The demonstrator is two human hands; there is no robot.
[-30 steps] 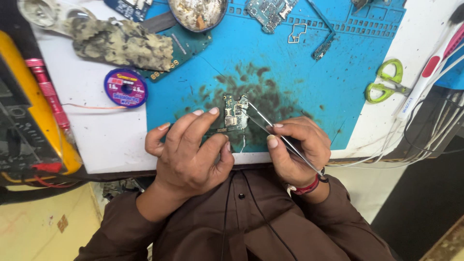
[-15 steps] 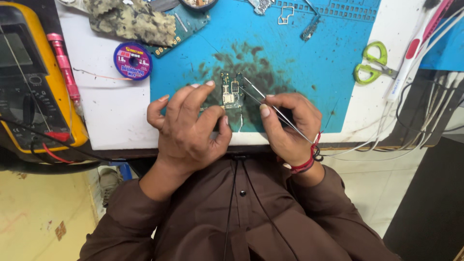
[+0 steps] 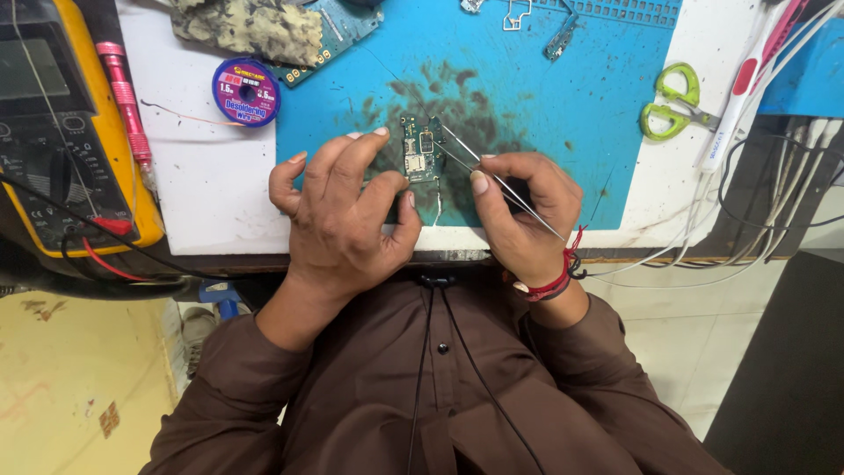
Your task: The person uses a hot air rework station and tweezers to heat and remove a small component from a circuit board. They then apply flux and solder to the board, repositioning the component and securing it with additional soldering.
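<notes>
A small green circuit board [image 3: 421, 148] lies on the stained blue work mat [image 3: 545, 97] near the table's front edge. My left hand [image 3: 347, 215] presses its fingertips against the board's left side and holds it down. My right hand [image 3: 523, 211] grips thin metal tweezers [image 3: 497, 179], whose tips touch the board's right side. A red thread band circles my right wrist.
A yellow multimeter [image 3: 66, 132] with red probe [image 3: 127, 110] sits at the left. A purple wick spool [image 3: 246, 91] lies on the white table. A camouflage cloth [image 3: 251, 31] and another board are behind it. Green scissors [image 3: 670, 107] and several white cables lie at the right.
The view has shifted, so the table sits higher in the frame. Both hands stay on the board and tweezers in nearly the same pose.
</notes>
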